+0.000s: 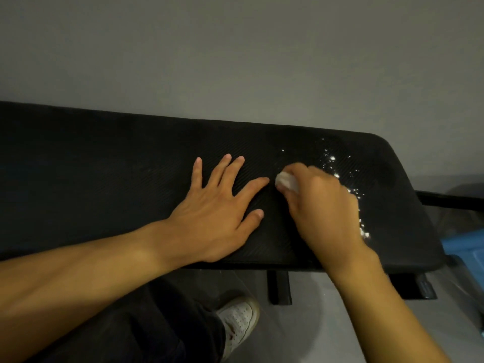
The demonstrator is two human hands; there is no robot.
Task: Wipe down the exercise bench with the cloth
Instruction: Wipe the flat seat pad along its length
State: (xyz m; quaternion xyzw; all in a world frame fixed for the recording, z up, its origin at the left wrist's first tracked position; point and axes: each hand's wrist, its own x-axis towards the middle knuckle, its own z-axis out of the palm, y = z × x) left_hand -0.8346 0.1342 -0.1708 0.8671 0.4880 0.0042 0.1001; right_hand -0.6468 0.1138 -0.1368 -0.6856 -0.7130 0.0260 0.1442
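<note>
A black padded exercise bench (104, 163) runs across the view, its end at the right. My left hand (220, 210) lies flat on the pad with fingers spread. Just right of it, my right hand (322, 203) grips a small white cloth (286, 181) bunched under its fingers and presses it onto the pad. White powder specks (332, 163) are scattered over the pad beyond and to the right of my right hand, down to the near edge.
A grey wall rises right behind the bench. Black frame legs (279, 288) stand under the pad on a grey floor. A blue box (463, 247) sits at the right. My dark trouser leg and white shoe (239, 323) are below the bench's near edge.
</note>
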